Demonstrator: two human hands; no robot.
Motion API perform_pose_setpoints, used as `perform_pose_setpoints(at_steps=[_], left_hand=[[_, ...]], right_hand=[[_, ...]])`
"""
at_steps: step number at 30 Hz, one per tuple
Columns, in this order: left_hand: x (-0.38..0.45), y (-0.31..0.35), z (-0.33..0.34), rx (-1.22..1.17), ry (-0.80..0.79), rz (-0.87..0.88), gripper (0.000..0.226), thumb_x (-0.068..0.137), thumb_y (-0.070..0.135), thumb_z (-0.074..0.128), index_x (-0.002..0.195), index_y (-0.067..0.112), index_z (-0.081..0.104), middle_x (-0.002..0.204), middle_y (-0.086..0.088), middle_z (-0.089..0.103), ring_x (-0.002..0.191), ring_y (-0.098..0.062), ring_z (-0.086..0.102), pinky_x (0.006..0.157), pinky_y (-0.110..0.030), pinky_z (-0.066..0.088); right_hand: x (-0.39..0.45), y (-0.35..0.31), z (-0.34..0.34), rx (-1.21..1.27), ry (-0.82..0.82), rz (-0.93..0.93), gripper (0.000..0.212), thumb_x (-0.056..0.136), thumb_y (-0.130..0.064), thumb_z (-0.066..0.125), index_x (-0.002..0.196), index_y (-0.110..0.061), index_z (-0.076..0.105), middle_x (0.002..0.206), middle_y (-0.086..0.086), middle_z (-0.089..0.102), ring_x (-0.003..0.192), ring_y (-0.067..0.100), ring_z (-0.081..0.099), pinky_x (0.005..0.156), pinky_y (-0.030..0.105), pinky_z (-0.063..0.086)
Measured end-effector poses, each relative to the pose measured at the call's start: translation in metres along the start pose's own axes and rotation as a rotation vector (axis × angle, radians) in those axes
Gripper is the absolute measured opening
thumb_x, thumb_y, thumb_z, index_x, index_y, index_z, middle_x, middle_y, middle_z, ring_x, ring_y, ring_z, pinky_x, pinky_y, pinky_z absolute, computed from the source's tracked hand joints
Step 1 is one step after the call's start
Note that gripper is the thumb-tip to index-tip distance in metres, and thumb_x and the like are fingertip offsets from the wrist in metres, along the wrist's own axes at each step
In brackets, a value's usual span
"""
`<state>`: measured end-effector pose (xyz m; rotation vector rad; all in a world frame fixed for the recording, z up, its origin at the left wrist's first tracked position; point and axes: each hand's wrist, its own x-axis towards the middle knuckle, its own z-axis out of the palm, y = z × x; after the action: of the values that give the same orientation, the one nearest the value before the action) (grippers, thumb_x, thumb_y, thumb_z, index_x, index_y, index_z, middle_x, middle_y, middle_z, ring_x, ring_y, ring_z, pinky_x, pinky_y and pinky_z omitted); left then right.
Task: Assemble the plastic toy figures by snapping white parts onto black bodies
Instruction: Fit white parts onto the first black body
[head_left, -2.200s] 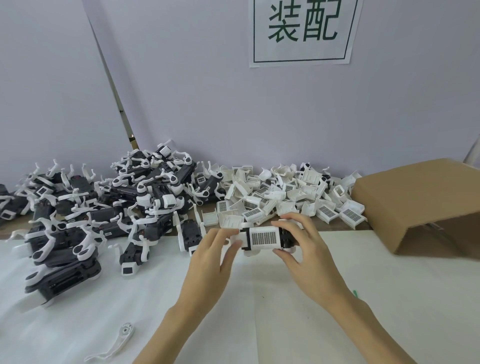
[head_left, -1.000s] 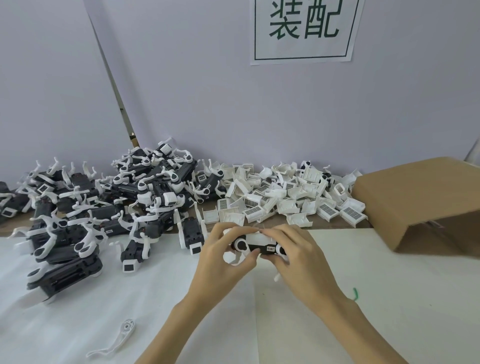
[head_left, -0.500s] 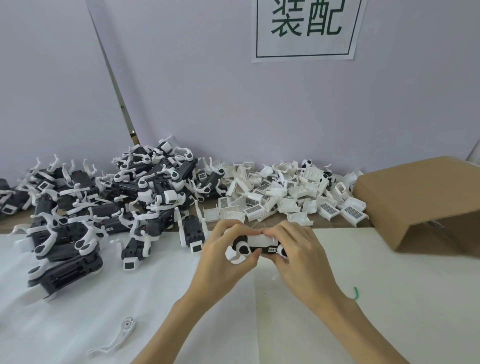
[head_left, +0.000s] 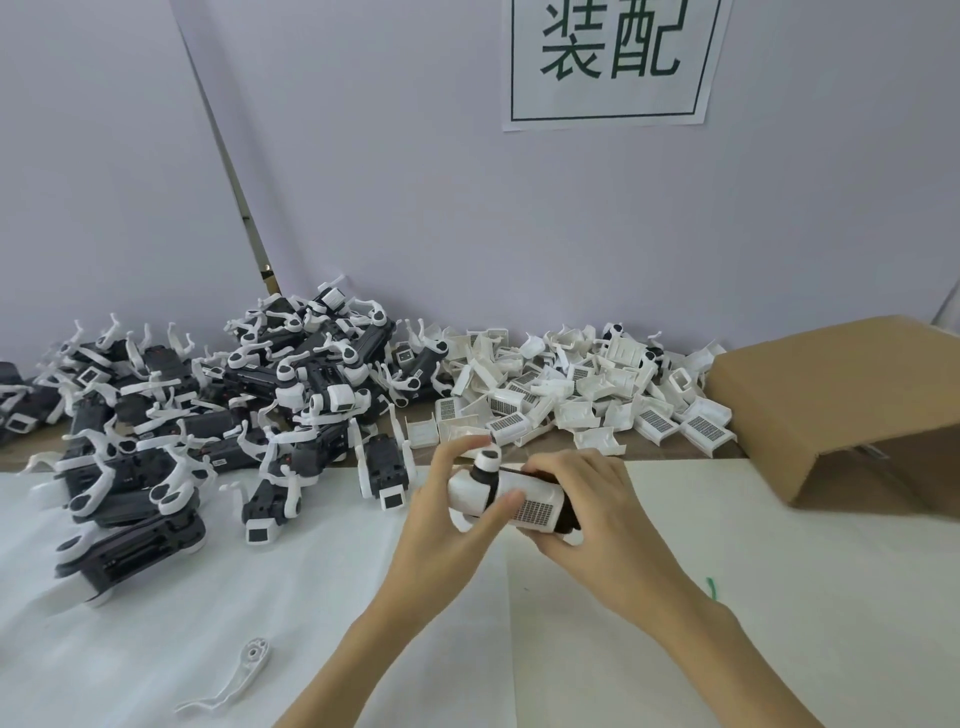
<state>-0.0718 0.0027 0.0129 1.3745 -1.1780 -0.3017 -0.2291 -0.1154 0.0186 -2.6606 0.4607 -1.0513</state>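
Both hands hold one toy figure (head_left: 511, 501) just above the white table cover (head_left: 779, 597) at the centre. It has a black body with a white grille cover on the side facing me and a white joint on top. My left hand (head_left: 447, 519) grips its left end, thumb across the white cover. My right hand (head_left: 587, 514) wraps round its right end from above and below. A pile of loose white covers (head_left: 582, 395) lies behind the hands. Black bodies with white limbs (head_left: 218, 410) are heaped at the left.
A cardboard box (head_left: 852, 410) lies on its side at the right, its opening facing me. One loose white leg part (head_left: 236, 675) sits near the front left. A small green scrap (head_left: 711, 587) lies right of my right forearm. A wall with a paper sign stands behind.
The figure has been turned in my hands, so its white grille cover now faces me instead of the narrow side with round joints. Both hands stay on it at the same spot.
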Motion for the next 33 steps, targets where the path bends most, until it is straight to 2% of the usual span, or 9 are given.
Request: perform_pose_setpoints(at_steps=[4, 10, 14, 18, 23, 25, 27, 30, 33], left_hand=[[0.001, -0.001, -0.006, -0.042, -0.012, -0.023, 0.05, 0.094, 0.032, 0.08, 0.138, 0.045, 0.06, 0.131, 0.016, 0.068, 0.128, -0.008, 0.061, 0.105, -0.029, 0.046], [0.003, 0.005, -0.006, -0.099, -0.05, -0.025, 0.042, 0.093, 0.029, 0.081, 0.133, 0.04, 0.068, 0.132, 0.014, 0.07, 0.13, -0.009, 0.062, 0.103, -0.03, 0.044], [0.004, 0.007, -0.003, -0.077, -0.044, -0.043, 0.038, 0.093, 0.025, 0.082, 0.126, 0.042, 0.071, 0.128, 0.017, 0.072, 0.125, -0.002, 0.063, 0.095, -0.008, 0.044], [0.004, 0.007, -0.001, -0.072, -0.048, -0.059, 0.034, 0.094, 0.029, 0.081, 0.126, 0.037, 0.07, 0.112, 0.012, 0.076, 0.105, -0.005, 0.07, 0.085, -0.008, 0.047], [0.004, 0.003, -0.006, 0.379, -0.007, 0.094, 0.047, 0.084, 0.08, 0.064, 0.125, 0.059, 0.058, 0.12, 0.03, 0.058, 0.127, 0.0, 0.046, 0.104, -0.01, 0.031], [0.004, 0.0, -0.015, 0.388, -0.096, 0.146, 0.058, 0.083, 0.08, 0.065, 0.134, 0.055, 0.055, 0.13, 0.026, 0.047, 0.136, -0.009, 0.042, 0.111, -0.016, 0.03], [0.002, 0.0, -0.021, 0.223, -0.229, 0.102, 0.062, 0.087, 0.064, 0.075, 0.142, 0.044, 0.053, 0.136, 0.017, 0.055, 0.136, -0.015, 0.051, 0.109, -0.015, 0.038], [0.001, 0.004, -0.015, 0.04, -0.184, 0.002, 0.051, 0.087, 0.051, 0.081, 0.131, 0.034, 0.06, 0.111, 0.008, 0.072, 0.11, -0.017, 0.069, 0.093, -0.02, 0.052], [0.003, 0.005, -0.007, 0.02, 0.039, -0.036, 0.04, 0.078, 0.054, 0.084, 0.107, 0.035, 0.065, 0.097, 0.009, 0.075, 0.091, -0.012, 0.073, 0.081, -0.022, 0.055]], right_hand=[[-0.002, 0.0, -0.002, 0.16, -0.122, 0.131, 0.052, 0.091, -0.066, 0.06, 0.137, -0.043, 0.052, 0.124, -0.035, 0.05, 0.123, -0.007, 0.037, 0.1, 0.009, 0.032], [0.003, 0.003, -0.005, 0.213, -0.107, 0.172, 0.017, 0.097, -0.037, 0.069, 0.114, -0.035, 0.067, 0.103, -0.025, 0.061, 0.109, -0.001, 0.047, 0.09, 0.009, 0.032], [0.004, 0.009, -0.01, 0.276, -0.146, 0.176, 0.014, 0.098, -0.039, 0.07, 0.112, -0.039, 0.069, 0.1, -0.021, 0.066, 0.101, 0.006, 0.058, 0.093, 0.017, 0.037], [0.005, 0.009, -0.012, 0.324, -0.171, 0.187, 0.014, 0.099, -0.035, 0.07, 0.112, -0.035, 0.073, 0.099, -0.02, 0.069, 0.1, 0.01, 0.061, 0.087, 0.016, 0.041], [0.002, 0.004, -0.015, 0.611, -0.191, 0.302, 0.014, 0.101, -0.035, 0.063, 0.115, -0.03, 0.063, 0.079, -0.003, 0.062, 0.069, 0.01, 0.06, 0.065, 0.015, 0.049], [0.002, 0.005, -0.017, 0.703, -0.187, 0.391, 0.021, 0.098, -0.042, 0.059, 0.11, -0.025, 0.061, 0.077, 0.009, 0.056, 0.067, 0.017, 0.049, 0.064, 0.026, 0.044], [0.003, 0.005, -0.017, 0.784, -0.201, 0.437, 0.025, 0.096, -0.043, 0.055, 0.106, -0.022, 0.062, 0.073, 0.002, 0.053, 0.068, 0.016, 0.045, 0.065, 0.03, 0.036], [0.002, 0.0, -0.013, 0.717, -0.15, 0.366, 0.027, 0.1, -0.041, 0.05, 0.116, -0.027, 0.067, 0.097, -0.011, 0.069, 0.091, 0.006, 0.062, 0.08, 0.026, 0.046], [0.0, -0.002, -0.01, 0.429, -0.12, 0.179, 0.042, 0.101, -0.035, 0.057, 0.143, -0.031, 0.056, 0.145, -0.019, 0.055, 0.139, 0.003, 0.046, 0.11, 0.02, 0.038]])
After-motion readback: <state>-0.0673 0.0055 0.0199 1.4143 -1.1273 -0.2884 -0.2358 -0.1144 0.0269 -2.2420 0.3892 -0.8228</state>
